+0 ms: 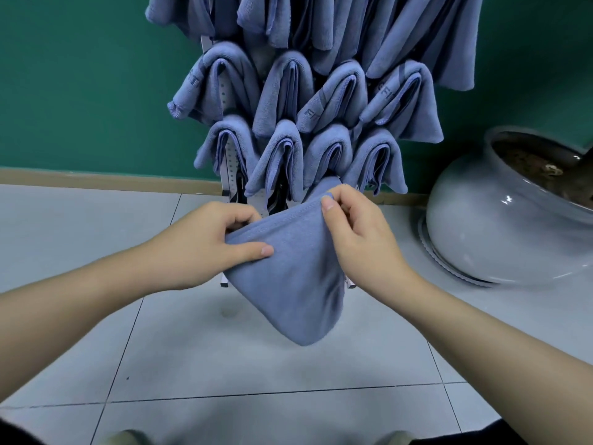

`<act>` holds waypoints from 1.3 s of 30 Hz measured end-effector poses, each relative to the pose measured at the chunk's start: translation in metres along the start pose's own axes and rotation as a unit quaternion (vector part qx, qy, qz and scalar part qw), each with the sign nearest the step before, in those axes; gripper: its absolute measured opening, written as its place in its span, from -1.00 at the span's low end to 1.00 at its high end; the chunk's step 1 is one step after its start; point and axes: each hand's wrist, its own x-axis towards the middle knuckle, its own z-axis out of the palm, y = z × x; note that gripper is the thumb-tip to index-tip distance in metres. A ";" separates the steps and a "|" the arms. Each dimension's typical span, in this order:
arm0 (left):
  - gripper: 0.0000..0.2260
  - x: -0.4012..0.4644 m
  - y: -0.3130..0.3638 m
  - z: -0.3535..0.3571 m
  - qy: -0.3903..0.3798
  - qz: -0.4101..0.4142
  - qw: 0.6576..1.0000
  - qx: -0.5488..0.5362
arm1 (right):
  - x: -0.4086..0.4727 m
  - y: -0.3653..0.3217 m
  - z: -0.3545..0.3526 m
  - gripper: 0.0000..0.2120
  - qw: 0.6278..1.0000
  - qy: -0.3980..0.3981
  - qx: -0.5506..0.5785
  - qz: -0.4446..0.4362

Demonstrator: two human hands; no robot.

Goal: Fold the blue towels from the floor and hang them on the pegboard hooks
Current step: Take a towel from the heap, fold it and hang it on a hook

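Observation:
I hold a folded blue towel in the air in front of the pegboard's lowest row. My left hand grips its left edge, thumb on the front and fingers curled behind. My right hand pinches its upper right corner between thumb and fingers. The towel's lower corner hangs down over the floor tiles. The white pegboard stands against the green wall, almost fully hidden by several folded blue towels draped over its hooks in rows.
A big round white ceramic pot filled with soil sits on a ribbed saucer at the right, close to the pegboard's foot. Grey floor tiles spread below my arms. A wooden skirting runs along the wall.

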 end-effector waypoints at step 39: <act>-0.73 0.012 0.003 0.024 0.309 -0.120 0.921 -0.205 | -0.003 -0.018 0.011 -0.61 0.985 -0.068 0.115 0.112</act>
